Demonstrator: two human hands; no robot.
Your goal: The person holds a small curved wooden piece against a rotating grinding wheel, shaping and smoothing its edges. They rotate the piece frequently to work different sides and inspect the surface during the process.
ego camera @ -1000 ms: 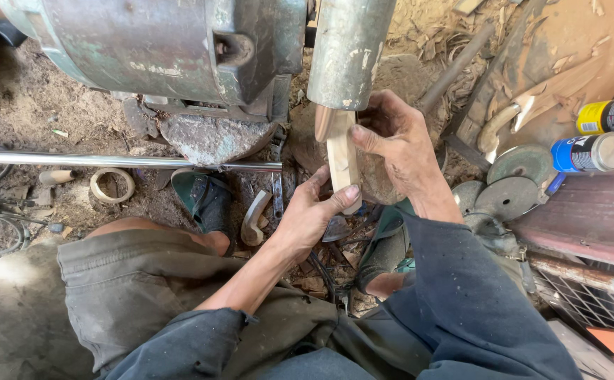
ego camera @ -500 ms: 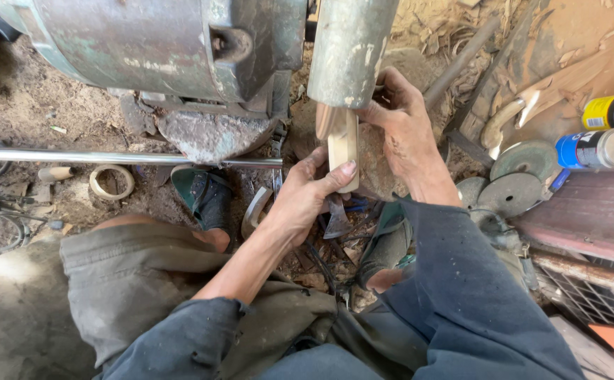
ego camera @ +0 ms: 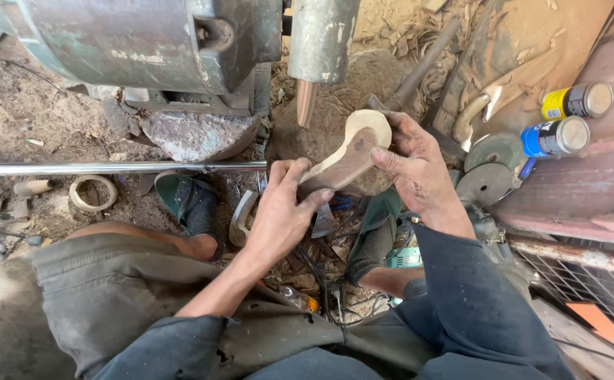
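Workpiece, one: wooden spoon blank [ego camera: 349, 155], bowl outline and handle already cut, centre of frame just below the grinder drum [ego camera: 321, 39]; I see left hand [ego camera: 282, 214] and right hand [ego camera: 416, 165] fingers clamped on it; hollowing and smoothing apparently left.

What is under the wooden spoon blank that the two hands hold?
Under the wooden spoon blank lies a rounded stone block amid wood shavings. The left hand and right hand cover the blank's handle end and the ground beneath it.
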